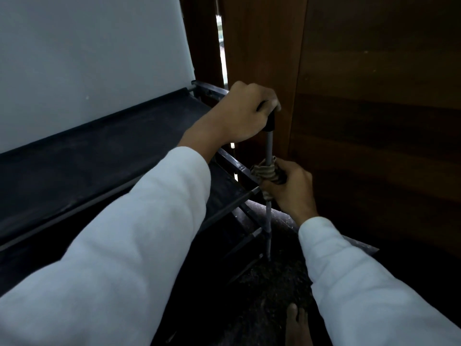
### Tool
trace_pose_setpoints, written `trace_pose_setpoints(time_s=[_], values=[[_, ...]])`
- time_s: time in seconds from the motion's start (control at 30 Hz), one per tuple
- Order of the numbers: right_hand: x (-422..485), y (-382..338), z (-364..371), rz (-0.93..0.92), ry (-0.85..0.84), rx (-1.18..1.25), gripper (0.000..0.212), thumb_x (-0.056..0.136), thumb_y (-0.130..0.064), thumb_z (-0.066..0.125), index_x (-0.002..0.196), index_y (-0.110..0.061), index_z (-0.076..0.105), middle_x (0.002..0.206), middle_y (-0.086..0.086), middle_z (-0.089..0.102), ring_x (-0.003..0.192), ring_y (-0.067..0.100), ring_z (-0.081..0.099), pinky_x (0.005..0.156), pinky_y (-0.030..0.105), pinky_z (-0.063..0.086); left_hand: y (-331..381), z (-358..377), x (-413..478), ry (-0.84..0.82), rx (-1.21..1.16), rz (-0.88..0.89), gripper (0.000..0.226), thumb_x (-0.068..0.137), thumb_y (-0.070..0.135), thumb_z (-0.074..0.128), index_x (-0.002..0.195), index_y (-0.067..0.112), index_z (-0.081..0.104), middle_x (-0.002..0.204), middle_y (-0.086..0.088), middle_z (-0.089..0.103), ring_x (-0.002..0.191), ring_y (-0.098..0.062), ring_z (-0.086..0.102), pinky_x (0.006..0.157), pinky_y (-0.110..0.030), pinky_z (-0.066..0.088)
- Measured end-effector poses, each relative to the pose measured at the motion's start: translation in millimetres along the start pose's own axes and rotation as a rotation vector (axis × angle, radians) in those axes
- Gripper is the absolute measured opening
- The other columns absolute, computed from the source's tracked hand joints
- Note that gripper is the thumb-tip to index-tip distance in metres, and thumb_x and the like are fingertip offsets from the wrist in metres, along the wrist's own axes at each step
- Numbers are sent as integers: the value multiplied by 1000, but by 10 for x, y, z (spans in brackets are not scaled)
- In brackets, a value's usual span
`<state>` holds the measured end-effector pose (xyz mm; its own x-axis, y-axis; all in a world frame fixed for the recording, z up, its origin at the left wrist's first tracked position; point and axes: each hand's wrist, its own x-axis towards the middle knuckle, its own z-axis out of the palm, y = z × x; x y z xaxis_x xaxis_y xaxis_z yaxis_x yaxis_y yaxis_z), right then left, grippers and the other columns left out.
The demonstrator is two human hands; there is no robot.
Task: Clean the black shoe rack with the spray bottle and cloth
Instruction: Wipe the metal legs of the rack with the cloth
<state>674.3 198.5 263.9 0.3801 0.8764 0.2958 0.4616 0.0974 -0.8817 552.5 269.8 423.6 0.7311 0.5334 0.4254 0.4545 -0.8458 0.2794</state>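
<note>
Wooden door (374, 96) beside one black shoe rack (99, 151); left hand (239, 113) grips its post (269, 146), right hand (291, 188) grips one cloth (265, 171).

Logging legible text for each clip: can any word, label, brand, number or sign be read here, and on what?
None readable. The black shoe rack, the cloth wrapped round its upright pole, the pale wall, the wooden door and the white sleeves all show no lettering.
</note>
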Motion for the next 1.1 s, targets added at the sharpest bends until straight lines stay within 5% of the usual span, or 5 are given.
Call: trace_pose_setpoints(time_s=[0.23, 0.4, 0.53, 0.7, 1.1], values=[[147, -385, -156, -171, 287, 124, 49, 81, -14, 78, 127, -26, 66, 113, -4, 68, 99, 2, 64, 81, -1, 42, 33, 84, -2, 17, 152, 63, 28, 102, 15, 41, 118, 6, 62, 85, -6, 64, 66, -14, 55, 63, -34, 47], [50, -123, 21, -88, 150, -52, 53, 81, -7, 77, 132, -11, 63, 123, 12, 62, 108, 20, 61, 88, 15, 42, 54, 92, -53, -14, 196, 87, 36, 103, 23, 44, 134, 9, 54, 120, -11, 64, 103, -21, 62, 88, -39, 52], [-117, 146, 161, -57, 158, -46, 54, 80, 0, 77, 132, -4, 61, 127, 17, 60, 108, 18, 59, 84, -7, 33, 94, 78, -111, 81, 310, 230, 35, 99, 20, 51, 130, 6, 59, 135, -13, 59, 128, -24, 52, 108, -39, 42], [-290, 320, 333, -12, 347, -44, 49, 79, -5, 76, 127, -11, 66, 128, 15, 59, 112, 23, 60, 91, 3, 33, 198, 583, -599, 449, 162, 406, 17, 92, 3, 56, 97, -3, 71, 102, -16, 70, 95, -28, 65, 79, -43, 51], [-661, 1097, 604, 170, 236, -243, 40, 82, -13, 78, 121, -11, 70, 116, 18, 62, 105, 36, 61, 96, 36, 50, -391, 1352, -864, 73, -297, -230, 31, 101, 25, 48, 129, 17, 59, 114, 5, 67, 104, -1, 61, 88, -21, 53]])
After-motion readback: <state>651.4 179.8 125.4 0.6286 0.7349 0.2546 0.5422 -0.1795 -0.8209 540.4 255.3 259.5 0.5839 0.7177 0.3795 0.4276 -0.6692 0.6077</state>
